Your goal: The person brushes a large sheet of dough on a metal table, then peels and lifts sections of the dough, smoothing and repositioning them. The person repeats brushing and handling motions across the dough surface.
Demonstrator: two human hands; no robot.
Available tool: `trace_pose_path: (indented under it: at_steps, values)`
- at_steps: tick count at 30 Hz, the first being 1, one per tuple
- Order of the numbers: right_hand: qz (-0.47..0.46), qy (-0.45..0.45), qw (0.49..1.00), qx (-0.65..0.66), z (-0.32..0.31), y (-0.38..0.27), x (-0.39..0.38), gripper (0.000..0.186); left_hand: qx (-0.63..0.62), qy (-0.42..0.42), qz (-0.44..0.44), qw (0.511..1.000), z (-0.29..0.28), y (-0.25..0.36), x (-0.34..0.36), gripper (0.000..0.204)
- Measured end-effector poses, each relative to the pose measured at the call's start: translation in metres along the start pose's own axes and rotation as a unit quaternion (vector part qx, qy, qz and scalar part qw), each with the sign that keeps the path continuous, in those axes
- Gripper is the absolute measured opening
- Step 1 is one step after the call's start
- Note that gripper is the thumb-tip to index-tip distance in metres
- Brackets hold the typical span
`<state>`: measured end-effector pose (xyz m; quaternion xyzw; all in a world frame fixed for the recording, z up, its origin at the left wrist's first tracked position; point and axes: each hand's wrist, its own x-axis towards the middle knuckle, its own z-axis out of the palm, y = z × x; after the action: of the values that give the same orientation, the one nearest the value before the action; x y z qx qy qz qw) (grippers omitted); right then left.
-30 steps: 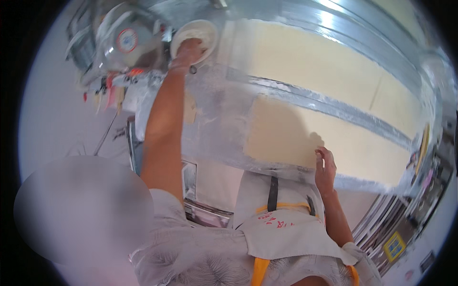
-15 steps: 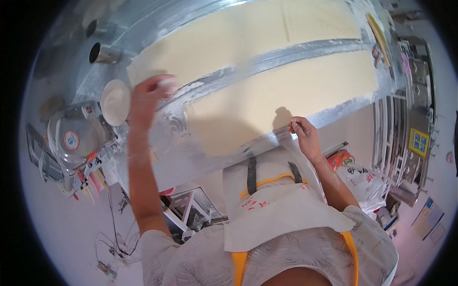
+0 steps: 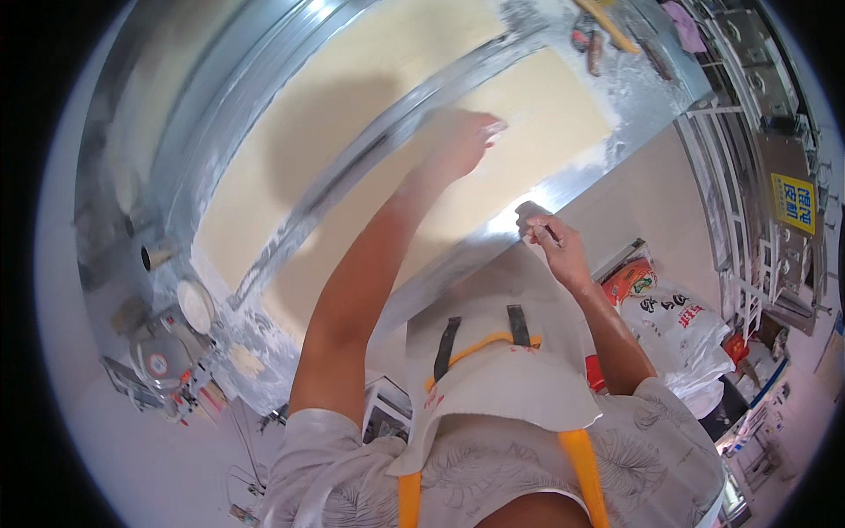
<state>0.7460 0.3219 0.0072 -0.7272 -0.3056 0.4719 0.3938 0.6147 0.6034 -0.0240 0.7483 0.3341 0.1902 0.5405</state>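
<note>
Two long, pale sheets of dough lie side by side on a floured metal table. My left hand [image 3: 465, 145] is stretched over the near dough sheet [image 3: 546, 92], with something whitish at its fingertips. Motion blurs its fingers, so their grip is unclear. The far dough sheet [image 3: 431, 40] lies beyond a floury strip of bare metal, partly under my arm's shadow. By the table's front edge, my right hand [image 3: 559, 246] is closed, thumb against curled fingers; what it holds, if anything, is hidden. A dark patch like a shadow shows beside it.
At the left stand a white bowl [image 3: 195, 305], a metal cup [image 3: 158, 255] and a grey machine [image 3: 163, 359]. A yellowish stick [image 3: 607, 25] and a brown-handled tool [image 3: 594, 53] lie at the far right. White sacks [image 3: 673, 330] sit below the table, near a metal rack [image 3: 717, 185].
My left hand has swung right, from near the bowl to over the near dough sheet. The view has turned and shifted. My right hand stays closed by the table edge.
</note>
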Motion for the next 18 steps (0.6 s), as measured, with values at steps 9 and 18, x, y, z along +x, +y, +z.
trace_pose_path:
  at_steps: [9, 18]
  values:
    - [-0.219, 0.245, 0.902, -0.279, -0.183, -0.025, 0.202, 0.021, 0.190, 0.079, 0.119, 0.971, 0.061, 0.058, 0.065, 0.028]
    - [-0.201, 0.171, 0.773, -0.577, -0.238, -0.099, 0.418, 0.037, 0.288, 0.061, 0.031, 0.955, 0.053, 0.058, 0.008, 0.034]
